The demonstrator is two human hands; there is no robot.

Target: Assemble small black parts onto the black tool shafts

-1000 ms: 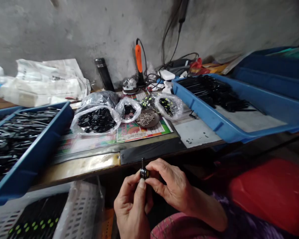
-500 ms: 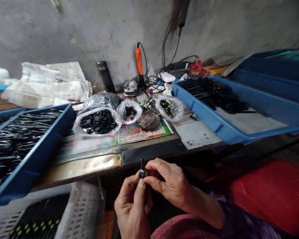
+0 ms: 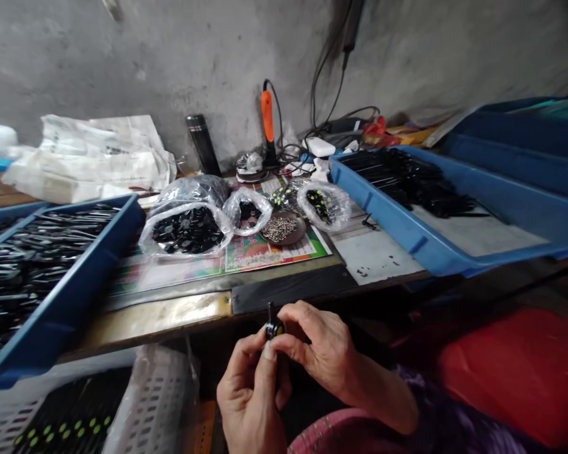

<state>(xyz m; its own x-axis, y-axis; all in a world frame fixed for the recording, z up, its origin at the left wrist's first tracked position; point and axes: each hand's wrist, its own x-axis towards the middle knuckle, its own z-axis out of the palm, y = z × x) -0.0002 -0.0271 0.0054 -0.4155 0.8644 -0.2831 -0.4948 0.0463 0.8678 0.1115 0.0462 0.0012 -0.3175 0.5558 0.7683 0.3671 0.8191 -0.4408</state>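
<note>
In front of the table edge, a small black plastic part point(image 3: 273, 328) with a thin upright stem and a dull yellow spot sits between my hands. My left hand point(image 3: 254, 388) pinches it from below and the left with thumb and index finger. From the right, my right hand point(image 3: 324, 343) closes its thumb and fingertips on the same part. Beyond them on the table lie an open bag of black round caps point(image 3: 187, 230), a smaller bag of dark pieces point(image 3: 248, 213), a dish of small metal screws point(image 3: 281, 228) and a bag of black-and-yellow pieces point(image 3: 322, 205).
Left stands a blue tray point(image 3: 82, 271) of dark rods; another blue tray point(image 3: 407, 230) with long black parts is at right. Below is a white basket point(image 3: 154, 397). An orange-handled tool point(image 3: 267, 116) and a black cylinder point(image 3: 202, 145) stand by the wall. A red surface point(image 3: 515, 372) lies right.
The yellow-green spot on the part looks duller and more hidden, and the right thumb has shifted slightly left across it. Both hands otherwise keep their place.
</note>
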